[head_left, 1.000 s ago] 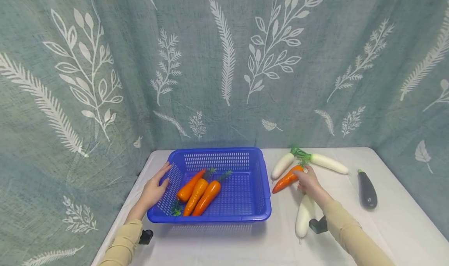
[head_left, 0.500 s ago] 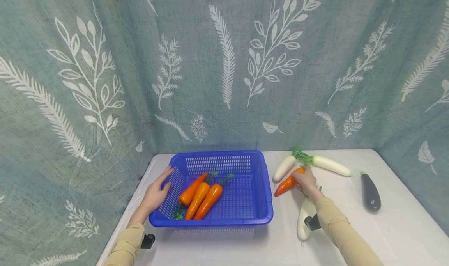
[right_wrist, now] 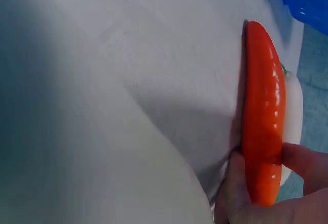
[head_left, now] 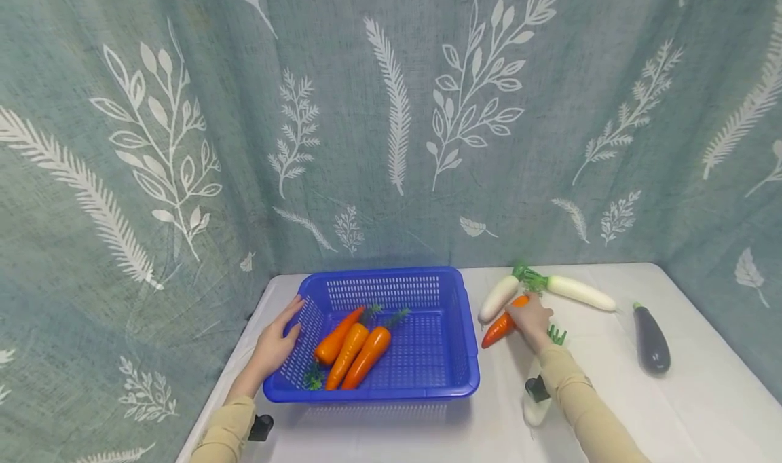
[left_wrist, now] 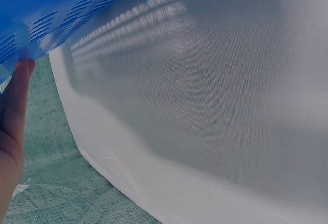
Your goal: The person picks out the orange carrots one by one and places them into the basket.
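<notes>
On the right half of the table my right hand (head_left: 533, 319) pinches an orange carrot (head_left: 501, 327) near its leafy end. In the right wrist view the thumb and fingers sit on opposite sides of that carrot (right_wrist: 264, 101), which lies along the white cloth. At the left side of a blue perforated basket (head_left: 421, 354), my left hand (head_left: 273, 347) rests with its fingers fairly straight against the rim. A finger touches the basket's outer wall (left_wrist: 51, 24) in the left wrist view. Several carrots (head_left: 348, 354) lie inside the basket, towards its left.
A white radish (head_left: 499, 298) lies behind the pinched carrot, another radish (head_left: 580, 293) lies to the right at the back. A third radish (head_left: 535, 410) is partly hidden under my right forearm. An eggplant (head_left: 651, 341) lies far right. A patterned curtain (head_left: 366, 144) hangs behind.
My right hand has closed more firmly around the carrot's leafy end, and its forearm has swung left over the near radish. The left hand stays at the basket. The view has tilted slightly.
</notes>
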Demonstrator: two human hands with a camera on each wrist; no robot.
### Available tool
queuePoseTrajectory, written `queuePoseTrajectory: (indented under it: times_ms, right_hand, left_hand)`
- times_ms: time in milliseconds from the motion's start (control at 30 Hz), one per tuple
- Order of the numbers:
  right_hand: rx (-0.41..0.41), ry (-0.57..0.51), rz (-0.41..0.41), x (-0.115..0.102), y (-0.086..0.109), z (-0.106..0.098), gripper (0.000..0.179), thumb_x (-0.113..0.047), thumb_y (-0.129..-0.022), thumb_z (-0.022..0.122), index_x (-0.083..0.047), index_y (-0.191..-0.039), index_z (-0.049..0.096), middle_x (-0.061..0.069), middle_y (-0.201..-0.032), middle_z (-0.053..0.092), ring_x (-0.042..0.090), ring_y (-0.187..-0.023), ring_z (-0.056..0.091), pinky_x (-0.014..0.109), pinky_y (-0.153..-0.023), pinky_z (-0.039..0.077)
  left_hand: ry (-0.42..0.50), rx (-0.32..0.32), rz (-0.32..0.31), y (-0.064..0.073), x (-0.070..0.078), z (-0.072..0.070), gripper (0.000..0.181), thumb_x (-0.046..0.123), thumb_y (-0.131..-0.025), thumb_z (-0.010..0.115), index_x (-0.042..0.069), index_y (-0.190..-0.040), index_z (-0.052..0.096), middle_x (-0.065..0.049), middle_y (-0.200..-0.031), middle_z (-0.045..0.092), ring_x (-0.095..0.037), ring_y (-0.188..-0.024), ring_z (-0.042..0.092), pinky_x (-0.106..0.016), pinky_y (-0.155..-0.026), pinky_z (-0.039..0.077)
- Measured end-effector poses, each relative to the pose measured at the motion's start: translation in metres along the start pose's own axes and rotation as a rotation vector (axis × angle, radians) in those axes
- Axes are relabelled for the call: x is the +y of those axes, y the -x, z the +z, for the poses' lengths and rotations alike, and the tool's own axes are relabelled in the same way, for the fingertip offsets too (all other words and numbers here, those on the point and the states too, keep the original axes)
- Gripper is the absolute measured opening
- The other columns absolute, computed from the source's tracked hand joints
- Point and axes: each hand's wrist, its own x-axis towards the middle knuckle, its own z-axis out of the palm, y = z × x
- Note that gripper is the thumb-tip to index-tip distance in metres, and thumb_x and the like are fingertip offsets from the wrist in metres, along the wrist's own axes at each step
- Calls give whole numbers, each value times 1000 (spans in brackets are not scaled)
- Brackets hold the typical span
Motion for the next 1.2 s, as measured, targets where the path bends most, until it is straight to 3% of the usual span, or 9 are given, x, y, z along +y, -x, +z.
queuePoseTrajectory:
  times_ms: [133,200,300,567,900,1200]
  right_hand:
    - [-15,-55,13,-1,0,-1,68,-16,-87,55,8,-143,24,41,-135,25,43,-114,40,40,-85,54]
    - [-24,-79,18,-1,0,-2,68,-14,-87,55,8,-143,24,41,-134,24,36,-104,45,28,-70,57]
    - [-32,-77,15,-1,-1,-3,67,-15,-88,55,8,-143,24,41,-133,25,31,-95,47,21,-62,54]
    - [-42,-73,26,1,-4,-5,69,-15,-86,57,6,-144,25,45,-136,18,24,-85,48,19,-57,53]
    - [-40,-57,24,1,-1,-5,68,-16,-87,56,7,-143,25,41,-136,24,40,-108,41,19,-60,53]
    - [-19,-67,-27,4,-1,-6,63,-15,-86,59,5,-139,33,33,-126,41,28,-91,52,20,-57,53]
  left_hand:
    - [-3,-5,-8,-1,-1,-1,47,1,-95,45,1,-142,41,-18,-152,32,-43,-137,32,-59,-110,27]
    - [-5,1,-4,-2,0,-1,47,0,-95,46,0,-141,42,-18,-152,32,-43,-137,33,-58,-111,27]
    - [-11,2,0,-3,1,-2,47,0,-95,46,1,-141,42,-18,-152,32,-43,-137,33,-58,-111,27]
    - [-9,-4,-7,-2,1,-2,47,0,-95,46,0,-141,41,-18,-152,32,-42,-137,33,-58,-111,27]
    - [-10,11,8,-2,0,0,46,0,-94,47,0,-140,43,-18,-151,34,-43,-135,35,-59,-110,28]
    - [-3,2,-4,-1,1,0,46,0,-95,46,0,-141,42,-18,-151,33,-43,-136,33,-59,-110,28]
